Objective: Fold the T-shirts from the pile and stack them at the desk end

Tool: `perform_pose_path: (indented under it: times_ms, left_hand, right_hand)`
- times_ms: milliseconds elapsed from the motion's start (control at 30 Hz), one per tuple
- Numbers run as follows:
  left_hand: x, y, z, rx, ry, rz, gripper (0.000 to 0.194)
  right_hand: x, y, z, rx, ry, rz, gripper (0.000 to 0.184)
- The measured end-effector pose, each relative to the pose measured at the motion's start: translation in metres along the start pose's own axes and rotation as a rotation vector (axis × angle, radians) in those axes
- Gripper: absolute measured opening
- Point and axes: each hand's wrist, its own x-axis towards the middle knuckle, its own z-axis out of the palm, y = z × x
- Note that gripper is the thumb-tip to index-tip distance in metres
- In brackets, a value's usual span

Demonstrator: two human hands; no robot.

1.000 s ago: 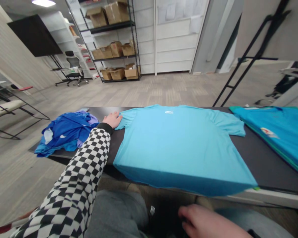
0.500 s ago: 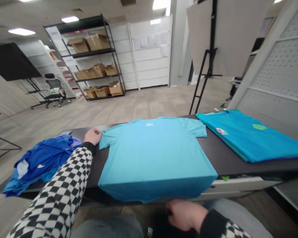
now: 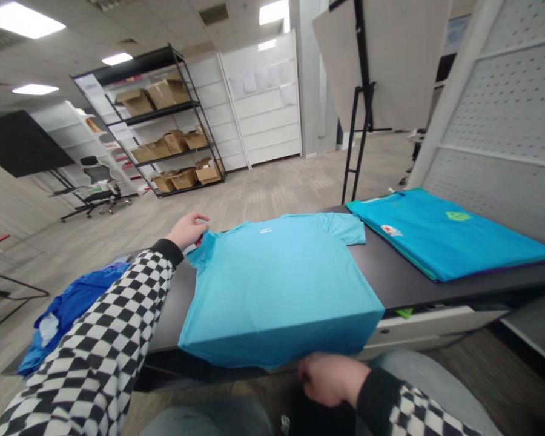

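Observation:
A light blue T-shirt (image 3: 272, 290) lies flat on the black table (image 3: 413, 290), with its hem hanging over the front edge. My left hand (image 3: 187, 231) is at the shirt's left sleeve (image 3: 200, 251), its fingers curled on the sleeve tip and lifting it slightly. Below the table edge, my right hand (image 3: 329, 380) sits at the hanging hem, fingers curled. What those fingers hold is hidden. Crumpled royal blue clothing (image 3: 68, 309) lies left of the shirt, partly behind my left forearm. A folded teal shirt (image 3: 436, 236) lies to the right.
A black easel with a large board (image 3: 381, 66) and a perforated white panel (image 3: 504, 115) stand behind the table's right end. A metal shelf with cardboard boxes (image 3: 163, 127) and an office chair (image 3: 99, 188) stand far back on the carpet.
The view has swung up and left, and the table appears smaller. My left hand has gone from resting on the sleeve to raising its tip. My right hand has risen to the hem.

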Motion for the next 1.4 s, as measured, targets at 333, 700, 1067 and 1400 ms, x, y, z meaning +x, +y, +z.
perform_pose_path:
  times_ms: [333,700,1067,1400]
  left_hand:
    - [0.037,0.118,0.119,-0.024,-0.215,-0.047,0.039]
    - [0.04,0.068,0.138,-0.019,-0.061,0.03,0.033]
    - [-0.033,0.018,0.125,0.368,-0.074,0.286,0.038]
    - [-0.083,0.04,0.133,0.208,-0.268,0.358,0.026]
  right_hand:
    - [0.004,0.005,0.007,-0.003,0.049,-0.019,0.047]
    - [-0.013,0.006,0.001,0.025,0.026,0.002,0.046]
    - [-0.004,0.004,0.004,-0.003,0.032,-0.027,0.042]
    - [0.005,-0.001,-0.004,-0.016,-0.02,0.01,0.043]
